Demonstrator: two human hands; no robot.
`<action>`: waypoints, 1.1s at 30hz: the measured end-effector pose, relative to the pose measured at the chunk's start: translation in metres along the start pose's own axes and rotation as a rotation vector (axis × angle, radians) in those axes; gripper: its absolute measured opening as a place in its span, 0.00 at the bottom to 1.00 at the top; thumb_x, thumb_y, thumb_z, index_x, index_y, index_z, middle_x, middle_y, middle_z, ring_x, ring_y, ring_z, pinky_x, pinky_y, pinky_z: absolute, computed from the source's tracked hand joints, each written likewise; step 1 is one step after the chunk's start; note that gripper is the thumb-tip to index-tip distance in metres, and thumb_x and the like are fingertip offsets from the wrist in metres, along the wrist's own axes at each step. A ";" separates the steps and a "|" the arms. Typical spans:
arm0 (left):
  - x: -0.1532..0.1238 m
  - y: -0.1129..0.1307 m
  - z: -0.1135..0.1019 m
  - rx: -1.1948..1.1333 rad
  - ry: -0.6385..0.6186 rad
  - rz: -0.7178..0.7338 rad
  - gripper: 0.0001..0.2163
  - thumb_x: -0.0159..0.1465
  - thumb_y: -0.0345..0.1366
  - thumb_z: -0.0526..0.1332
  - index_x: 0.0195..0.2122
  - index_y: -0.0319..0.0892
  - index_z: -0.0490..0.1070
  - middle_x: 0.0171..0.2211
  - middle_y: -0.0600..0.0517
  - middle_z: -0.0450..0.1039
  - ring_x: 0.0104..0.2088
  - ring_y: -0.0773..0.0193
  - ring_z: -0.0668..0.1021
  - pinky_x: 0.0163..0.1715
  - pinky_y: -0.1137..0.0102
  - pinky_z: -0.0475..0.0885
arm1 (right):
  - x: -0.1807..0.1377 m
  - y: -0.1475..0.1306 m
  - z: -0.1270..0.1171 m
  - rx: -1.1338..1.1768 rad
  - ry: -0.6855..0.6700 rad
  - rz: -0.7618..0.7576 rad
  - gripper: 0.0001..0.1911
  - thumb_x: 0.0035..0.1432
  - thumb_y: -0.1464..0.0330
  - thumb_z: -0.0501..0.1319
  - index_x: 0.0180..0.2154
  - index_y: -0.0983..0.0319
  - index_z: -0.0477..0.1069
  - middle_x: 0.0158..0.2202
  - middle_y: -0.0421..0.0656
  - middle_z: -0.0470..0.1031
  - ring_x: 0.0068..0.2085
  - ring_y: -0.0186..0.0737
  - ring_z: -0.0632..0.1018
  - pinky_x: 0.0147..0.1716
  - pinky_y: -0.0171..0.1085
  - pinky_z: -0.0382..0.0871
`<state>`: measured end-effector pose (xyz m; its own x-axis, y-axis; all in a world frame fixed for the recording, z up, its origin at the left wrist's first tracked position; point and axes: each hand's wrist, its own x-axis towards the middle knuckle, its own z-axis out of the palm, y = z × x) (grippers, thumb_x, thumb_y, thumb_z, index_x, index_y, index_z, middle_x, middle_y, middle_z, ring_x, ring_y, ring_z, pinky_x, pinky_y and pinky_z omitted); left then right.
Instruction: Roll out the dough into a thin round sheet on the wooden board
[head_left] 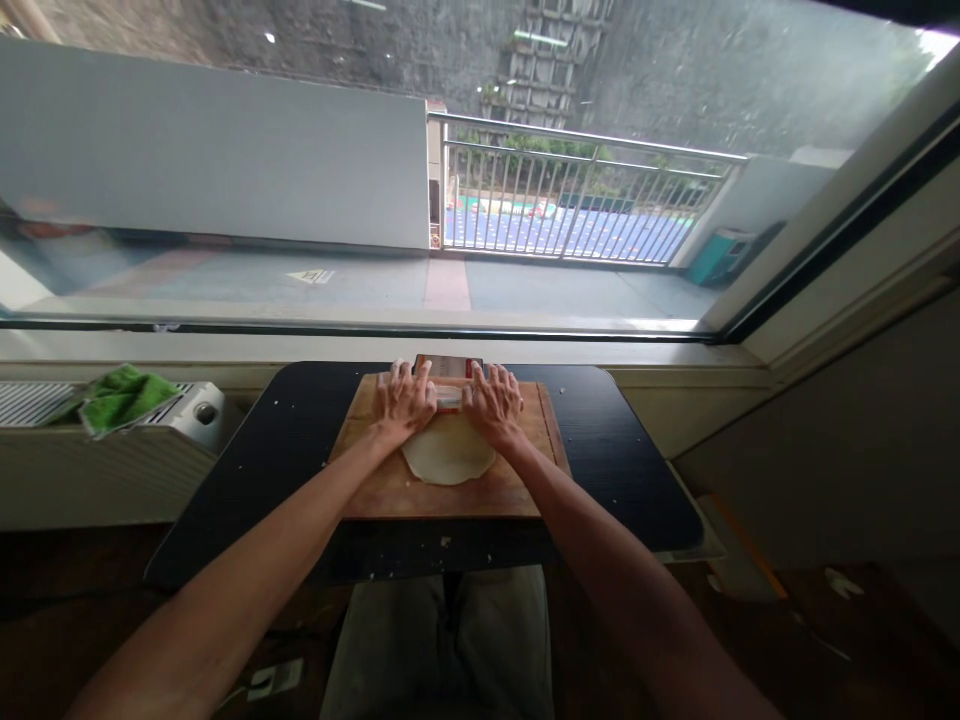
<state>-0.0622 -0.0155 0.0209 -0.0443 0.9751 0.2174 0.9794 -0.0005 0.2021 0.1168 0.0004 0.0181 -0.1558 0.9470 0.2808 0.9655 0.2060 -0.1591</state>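
A flat round of pale dough lies on a wooden cutting board set on a small black table. Both of my hands rest palm down at the far edge of the dough, fingers stretched out. My left hand and my right hand press on a pale rolling pin, of which only the short middle part shows between them. Just behind the hands lies a flat dark object with an orange edge.
A green cloth lies on a white radiator to the left. A big window rises behind the table, with a sloped wall to the right. My knees are under the table's near edge. White crumbs dot the tabletop.
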 end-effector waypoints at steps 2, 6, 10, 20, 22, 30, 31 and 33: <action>0.014 -0.001 -0.001 0.020 -0.004 0.026 0.32 0.76 0.40 0.50 0.80 0.40 0.65 0.77 0.33 0.68 0.79 0.36 0.66 0.77 0.37 0.60 | 0.013 -0.001 -0.003 0.010 -0.026 0.023 0.31 0.80 0.63 0.51 0.78 0.62 0.66 0.74 0.57 0.74 0.72 0.58 0.73 0.75 0.55 0.61; 0.044 -0.001 -0.003 0.040 -0.009 0.089 0.31 0.76 0.39 0.49 0.79 0.41 0.65 0.75 0.34 0.70 0.74 0.38 0.71 0.74 0.39 0.65 | 0.044 -0.001 -0.004 0.078 -0.075 0.085 0.31 0.79 0.62 0.51 0.77 0.61 0.67 0.74 0.56 0.74 0.72 0.60 0.73 0.74 0.56 0.62; 0.072 0.000 -0.006 0.032 -0.069 0.085 0.31 0.77 0.40 0.47 0.80 0.41 0.63 0.74 0.34 0.70 0.73 0.40 0.72 0.72 0.43 0.68 | 0.074 0.004 -0.001 0.143 -0.109 0.095 0.33 0.77 0.60 0.52 0.78 0.61 0.65 0.75 0.57 0.72 0.74 0.62 0.70 0.77 0.62 0.55; 0.083 0.002 -0.011 0.050 -0.179 0.054 0.32 0.78 0.42 0.46 0.81 0.36 0.59 0.79 0.33 0.63 0.80 0.42 0.63 0.76 0.46 0.64 | 0.084 0.006 0.001 0.124 -0.139 0.089 0.35 0.77 0.60 0.50 0.80 0.63 0.61 0.79 0.58 0.66 0.80 0.60 0.63 0.80 0.63 0.48; 0.070 0.003 -0.010 0.057 -0.184 0.047 0.33 0.79 0.44 0.47 0.81 0.36 0.59 0.81 0.33 0.59 0.82 0.42 0.60 0.79 0.45 0.60 | 0.071 0.005 0.001 0.103 -0.120 0.081 0.35 0.77 0.61 0.52 0.80 0.62 0.62 0.80 0.57 0.66 0.80 0.60 0.63 0.81 0.63 0.48; 0.012 0.006 -0.020 -0.034 -0.331 0.024 0.36 0.80 0.50 0.44 0.85 0.38 0.49 0.86 0.37 0.44 0.86 0.41 0.45 0.81 0.36 0.50 | -0.008 0.002 0.004 0.034 0.022 0.010 0.34 0.78 0.66 0.52 0.80 0.63 0.64 0.78 0.56 0.69 0.79 0.55 0.68 0.80 0.56 0.54; 0.008 0.005 -0.022 -0.043 -0.346 0.032 0.36 0.80 0.50 0.44 0.85 0.39 0.48 0.86 0.38 0.42 0.86 0.41 0.43 0.81 0.35 0.49 | -0.015 0.001 0.004 0.038 0.028 0.008 0.34 0.78 0.66 0.51 0.80 0.64 0.62 0.78 0.56 0.69 0.79 0.55 0.68 0.80 0.55 0.55; 0.002 0.001 -0.026 -0.053 -0.345 0.055 0.36 0.81 0.49 0.44 0.85 0.39 0.48 0.86 0.39 0.42 0.86 0.43 0.42 0.81 0.35 0.49 | -0.026 0.001 0.003 0.038 0.034 0.013 0.34 0.80 0.65 0.49 0.81 0.65 0.62 0.79 0.56 0.67 0.79 0.55 0.67 0.80 0.56 0.57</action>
<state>-0.0664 -0.0196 0.0462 0.0860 0.9908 -0.1040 0.9665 -0.0577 0.2499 0.1214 -0.0230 0.0080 -0.1354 0.9410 0.3100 0.9588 0.2033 -0.1984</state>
